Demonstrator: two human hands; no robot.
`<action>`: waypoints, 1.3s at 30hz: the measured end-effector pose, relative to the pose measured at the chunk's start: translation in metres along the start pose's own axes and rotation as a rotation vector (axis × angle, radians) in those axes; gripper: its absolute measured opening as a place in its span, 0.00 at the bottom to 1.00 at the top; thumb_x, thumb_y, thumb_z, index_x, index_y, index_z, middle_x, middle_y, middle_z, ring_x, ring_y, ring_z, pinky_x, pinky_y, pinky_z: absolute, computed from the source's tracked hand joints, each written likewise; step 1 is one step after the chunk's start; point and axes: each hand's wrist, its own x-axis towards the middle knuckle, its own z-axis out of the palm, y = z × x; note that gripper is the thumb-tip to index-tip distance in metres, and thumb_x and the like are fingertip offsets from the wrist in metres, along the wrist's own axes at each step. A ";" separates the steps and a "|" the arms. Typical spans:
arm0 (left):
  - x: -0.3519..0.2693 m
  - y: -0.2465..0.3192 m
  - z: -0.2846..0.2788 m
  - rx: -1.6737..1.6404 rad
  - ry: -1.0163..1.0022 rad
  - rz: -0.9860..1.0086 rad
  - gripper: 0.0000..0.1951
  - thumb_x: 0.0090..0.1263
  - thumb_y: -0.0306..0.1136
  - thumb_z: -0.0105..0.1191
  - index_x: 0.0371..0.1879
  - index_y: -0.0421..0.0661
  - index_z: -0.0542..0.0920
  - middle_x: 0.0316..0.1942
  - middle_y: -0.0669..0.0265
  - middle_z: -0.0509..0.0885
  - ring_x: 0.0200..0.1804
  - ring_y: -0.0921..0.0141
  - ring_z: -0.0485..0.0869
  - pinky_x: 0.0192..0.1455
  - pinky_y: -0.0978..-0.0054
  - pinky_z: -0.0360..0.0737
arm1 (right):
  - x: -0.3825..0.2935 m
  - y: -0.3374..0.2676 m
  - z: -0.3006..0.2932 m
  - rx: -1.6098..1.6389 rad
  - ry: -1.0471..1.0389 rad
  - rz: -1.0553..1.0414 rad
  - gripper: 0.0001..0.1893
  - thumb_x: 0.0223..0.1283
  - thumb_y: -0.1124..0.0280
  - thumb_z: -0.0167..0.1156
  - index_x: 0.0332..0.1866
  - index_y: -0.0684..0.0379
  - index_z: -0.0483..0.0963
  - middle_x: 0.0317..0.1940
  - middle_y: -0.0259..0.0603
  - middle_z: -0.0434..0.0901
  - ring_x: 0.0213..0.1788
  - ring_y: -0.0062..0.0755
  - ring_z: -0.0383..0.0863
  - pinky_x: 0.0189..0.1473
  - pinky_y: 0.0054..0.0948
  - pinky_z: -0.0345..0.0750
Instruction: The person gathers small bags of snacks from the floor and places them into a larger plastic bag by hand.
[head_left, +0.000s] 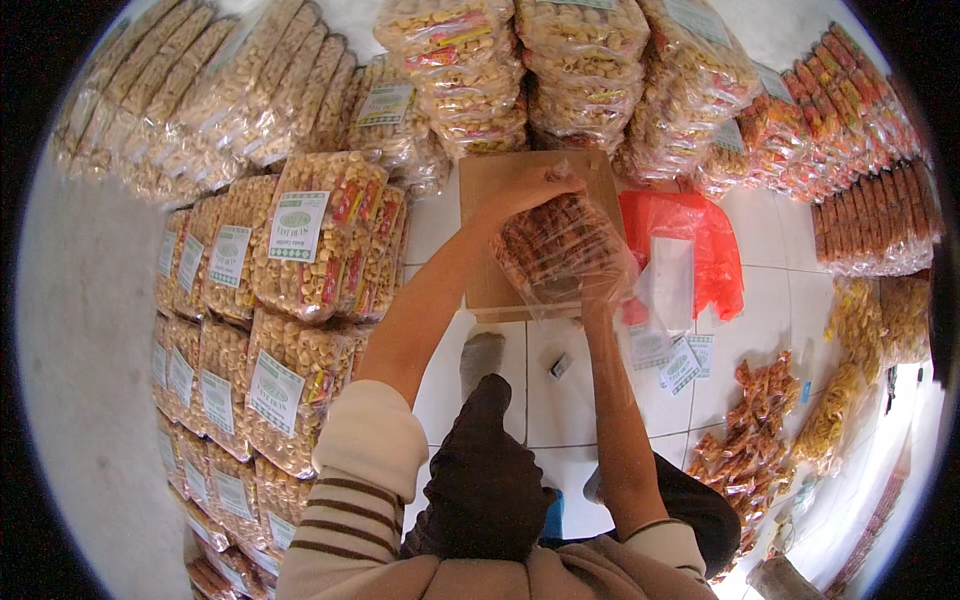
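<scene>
A clear plastic bag packed with rows of small reddish-brown snack packs (551, 236) is tilted over a brown cardboard box (487, 292). My left hand (551, 187) lies at the bag's far upper end, with its fingers partly hidden by film. My right hand (606, 289) is at the near right corner, inside or behind loose clear plastic; its fingers are hard to make out. Right of the box, a red plastic bag (716, 255) lies under clear plastic sleeves (672, 281). Printed label cards (681, 365) are on the floor just below them.
Bagged tube-shaped snacks (300, 232) are stacked at the left, with more stacks (585, 82) behind the box. Packed brown snacks (874, 217) stand at the right. Loose orange-brown packs (750, 427) and yellow packs (825, 420) lie on the right floor. A small box (559, 365) sits near my foot.
</scene>
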 end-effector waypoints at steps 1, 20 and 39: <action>-0.002 -0.006 -0.005 -0.028 -0.005 0.010 0.39 0.50 0.66 0.54 0.50 0.42 0.75 0.48 0.53 0.77 0.51 0.61 0.75 0.53 0.69 0.69 | 0.002 -0.020 -0.001 -0.058 -0.036 -0.058 0.15 0.60 0.67 0.50 0.47 0.65 0.71 0.41 0.40 0.76 0.42 0.30 0.73 0.45 0.28 0.71; 0.020 0.001 0.011 0.048 -0.001 0.198 0.35 0.46 0.61 0.61 0.43 0.41 0.77 0.41 0.59 0.80 0.44 0.66 0.78 0.47 0.72 0.72 | 0.006 0.009 -0.014 -0.011 -0.010 -0.120 0.18 0.58 0.68 0.53 0.54 0.59 0.71 0.52 0.44 0.71 0.50 0.37 0.72 0.54 0.30 0.68; -0.023 -0.013 -0.014 -0.103 -0.165 -0.037 0.36 0.61 0.61 0.45 0.63 0.51 0.62 0.63 0.61 0.63 0.64 0.64 0.62 0.64 0.66 0.59 | -0.011 -0.027 0.006 -0.308 -0.061 -0.054 0.15 0.51 0.78 0.54 0.47 0.58 0.75 0.53 0.53 0.69 0.58 0.50 0.66 0.62 0.41 0.61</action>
